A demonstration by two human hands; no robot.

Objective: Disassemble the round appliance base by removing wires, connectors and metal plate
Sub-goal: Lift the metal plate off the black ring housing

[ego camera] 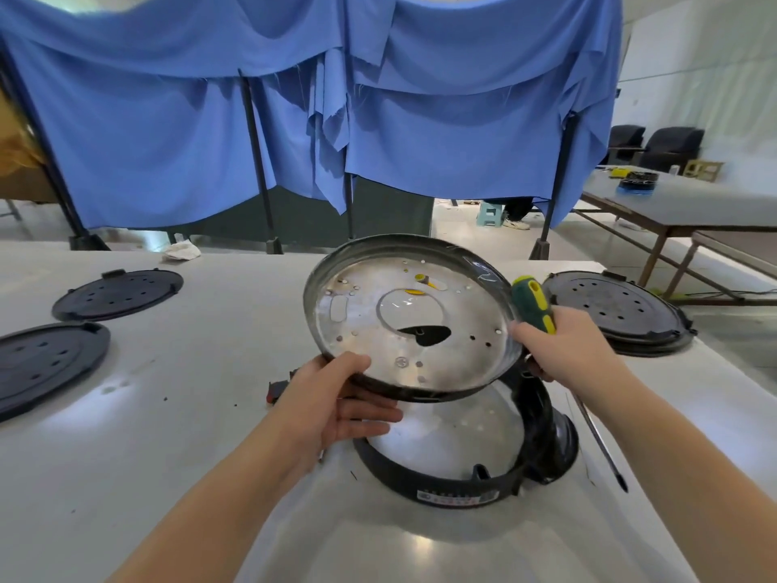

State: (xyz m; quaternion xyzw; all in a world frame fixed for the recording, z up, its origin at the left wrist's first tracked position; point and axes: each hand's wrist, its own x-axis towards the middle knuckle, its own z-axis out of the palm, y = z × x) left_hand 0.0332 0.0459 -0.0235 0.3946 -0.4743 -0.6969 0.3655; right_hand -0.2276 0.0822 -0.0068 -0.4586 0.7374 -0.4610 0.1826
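Metal plate: one round, shiny, dished plate (414, 319) with many small holes and a dark cut-out near its middle, held tilted above the table (202, 414).
Left hand: left hand (336, 408) grips the plate's near-left rim, thumb on top, fingers (370, 414) spread flat beneath.
Right hand: right hand (551, 347) curls round one green-and-yellow screwdriver (534, 304) and touches the plate's right rim.
Base: one black plastic ring-shaped appliance base (458, 483) lies under the plate, labelled on its near wall.
Black discs: three perforated round discs (120, 293) lie on the table, two left, one right.
Backdrop: blue cloth (294, 98) hangs behind.
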